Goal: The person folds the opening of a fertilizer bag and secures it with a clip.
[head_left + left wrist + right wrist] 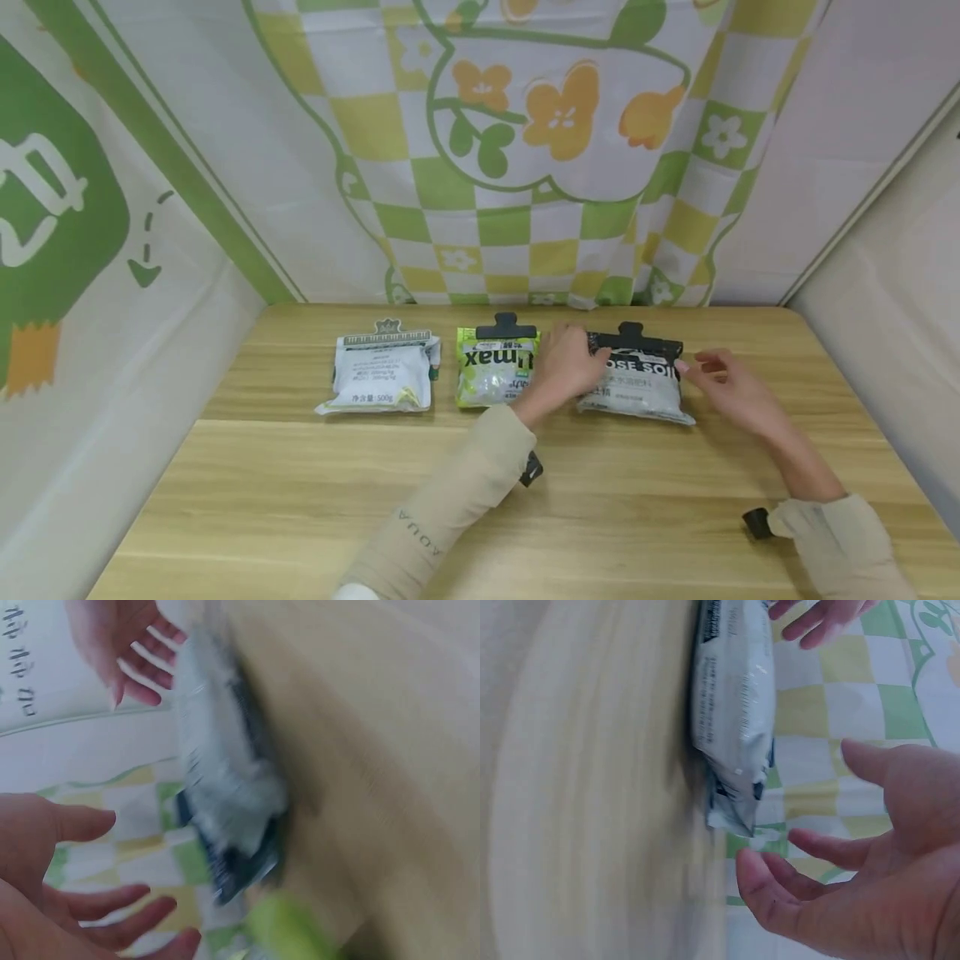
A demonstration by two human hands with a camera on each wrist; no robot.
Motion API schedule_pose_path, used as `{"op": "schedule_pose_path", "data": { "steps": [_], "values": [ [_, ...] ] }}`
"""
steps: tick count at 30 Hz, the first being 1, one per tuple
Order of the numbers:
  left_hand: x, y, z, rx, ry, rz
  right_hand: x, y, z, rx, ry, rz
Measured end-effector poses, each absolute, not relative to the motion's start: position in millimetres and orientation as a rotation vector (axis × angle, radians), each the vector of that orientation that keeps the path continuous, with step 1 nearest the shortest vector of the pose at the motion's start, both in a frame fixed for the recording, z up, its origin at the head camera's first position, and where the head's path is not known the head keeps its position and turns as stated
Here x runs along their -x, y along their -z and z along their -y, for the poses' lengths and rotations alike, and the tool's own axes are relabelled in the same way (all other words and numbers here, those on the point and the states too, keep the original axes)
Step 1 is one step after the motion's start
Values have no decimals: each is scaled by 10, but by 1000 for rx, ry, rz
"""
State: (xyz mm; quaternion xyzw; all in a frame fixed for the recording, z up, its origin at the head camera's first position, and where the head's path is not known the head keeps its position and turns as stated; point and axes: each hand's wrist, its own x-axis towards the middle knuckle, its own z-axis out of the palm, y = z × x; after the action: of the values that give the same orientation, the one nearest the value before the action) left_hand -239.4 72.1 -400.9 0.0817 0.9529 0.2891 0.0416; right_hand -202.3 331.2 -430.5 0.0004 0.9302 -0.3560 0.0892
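Three clipped plastic bags lie in a row in the head view. The rightmost is a silver-grey soil bag [633, 387] with a black top, pinched by a black clip [632, 333]. My left hand [564, 362] is at its left side, and my right hand [738, 392] is by its right edge. In the left wrist view my left hand [82, 889] has its fingers spread beside the bag [225, 761], blurred there. In the right wrist view my right hand [877, 862] has loosely bent fingers with nothing between them, below the bag's end [739, 712].
A green bag [480, 379] with a black clip [506, 327] stands partly behind the left hand. Farther left is a white bag [382, 379] with a keyboard-patterned clip [386, 333]. The wooden table [300, 500] meets a checkered curtain [510, 208] at the back.
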Motion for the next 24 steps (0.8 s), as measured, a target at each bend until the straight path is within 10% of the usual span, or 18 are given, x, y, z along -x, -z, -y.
{"op": "schedule_pose_path", "data": {
  "steps": [24],
  "values": [
    [2770, 3406, 850, -155, -730, -3281, 2088, 3845, -3476, 289, 1244, -3119]
  ]
}}
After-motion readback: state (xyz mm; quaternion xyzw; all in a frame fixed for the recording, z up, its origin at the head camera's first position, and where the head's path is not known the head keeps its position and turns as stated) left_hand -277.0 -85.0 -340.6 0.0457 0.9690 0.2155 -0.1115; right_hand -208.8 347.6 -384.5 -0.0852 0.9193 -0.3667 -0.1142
